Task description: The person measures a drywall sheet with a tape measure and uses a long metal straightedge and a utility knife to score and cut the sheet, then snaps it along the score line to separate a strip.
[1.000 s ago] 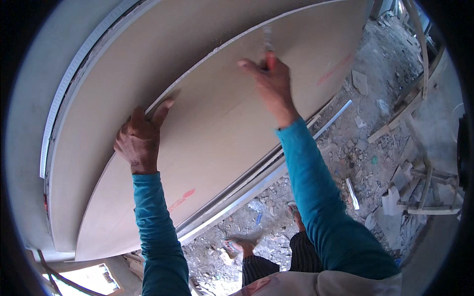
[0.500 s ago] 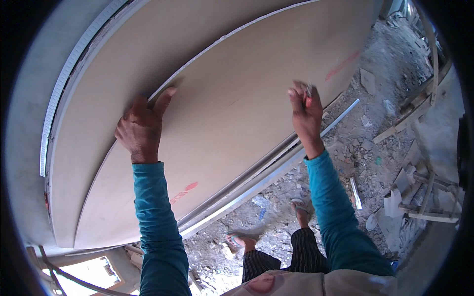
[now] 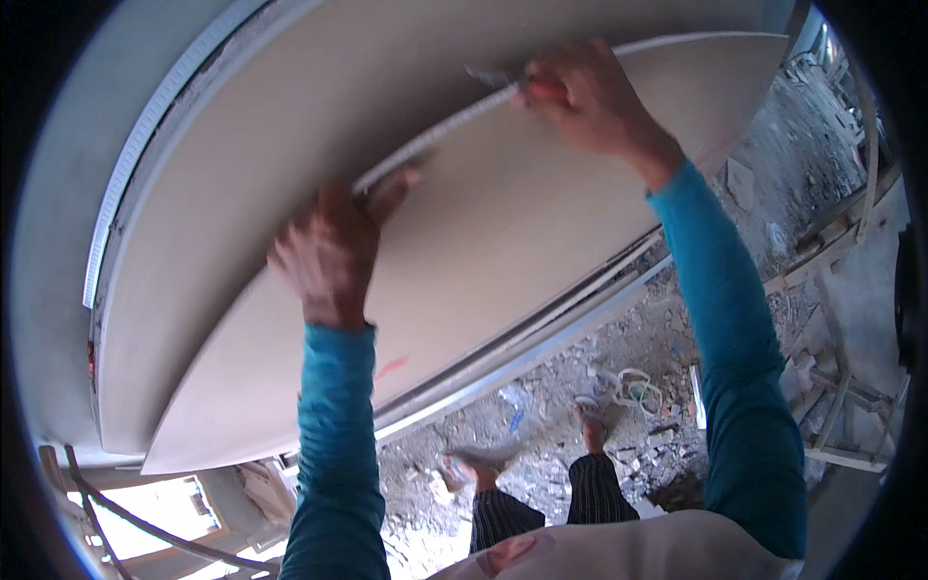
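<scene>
A large plasterboard sheet with a beige paper face and a white edge leans in front of me. My left hand is closed over its upper edge, thumb on the front face and fingers behind. Farther right along that edge, my right hand grips a red-handled knife. Its thin metal blade points left, close to the white edge; blur hides whether it touches. Another plasterboard sheet stands behind the front one.
Long metal profiles run below the front sheet. Rubble covers the floor around my sandalled feet. Wooden pieces stand at the right, and poles cross a bright opening at the lower left. A white perforated strip lines the far-left edge.
My right hand has risen with the knife from low on the front sheet to its upper edge. My left hand sits farther right on that edge, and the sheet has shifted in view.
</scene>
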Motion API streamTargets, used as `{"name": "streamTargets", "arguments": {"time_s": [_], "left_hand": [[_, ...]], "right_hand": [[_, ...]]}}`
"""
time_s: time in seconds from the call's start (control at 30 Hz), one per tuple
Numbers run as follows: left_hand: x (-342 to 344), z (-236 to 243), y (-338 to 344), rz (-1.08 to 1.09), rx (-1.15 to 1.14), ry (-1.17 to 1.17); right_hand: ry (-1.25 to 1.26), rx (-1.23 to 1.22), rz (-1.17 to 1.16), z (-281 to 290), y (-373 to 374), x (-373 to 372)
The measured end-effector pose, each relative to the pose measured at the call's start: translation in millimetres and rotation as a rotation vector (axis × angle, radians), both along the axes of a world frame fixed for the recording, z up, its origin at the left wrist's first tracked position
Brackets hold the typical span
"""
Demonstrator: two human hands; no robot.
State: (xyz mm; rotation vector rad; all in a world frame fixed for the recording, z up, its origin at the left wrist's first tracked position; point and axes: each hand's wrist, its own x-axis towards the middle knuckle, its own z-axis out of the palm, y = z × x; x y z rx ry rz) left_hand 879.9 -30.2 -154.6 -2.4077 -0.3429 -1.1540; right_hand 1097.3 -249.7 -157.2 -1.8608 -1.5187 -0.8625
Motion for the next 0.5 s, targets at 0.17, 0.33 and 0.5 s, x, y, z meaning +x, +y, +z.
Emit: {"name": "streamTargets", "arguments": {"time_s": [0.17, 0.33, 0.5], "left_hand": [[9.4, -6.1, 24.8, -0.067, -0.031, -0.019], [5.0, 2.0, 13.6, -0.049, 0.000, -0.029], [14.0, 2.4, 20.0, 0.050, -0.056, 0.033]], "right_hand": [[0.231, 0.004, 0.042, 1.0, 29.1, 13.3], [0.152, -0.009, -0.017, 1.4, 24.1, 16.7], [0.314, -0.125, -0.026, 5.7, 36.2, 26.8]]}}
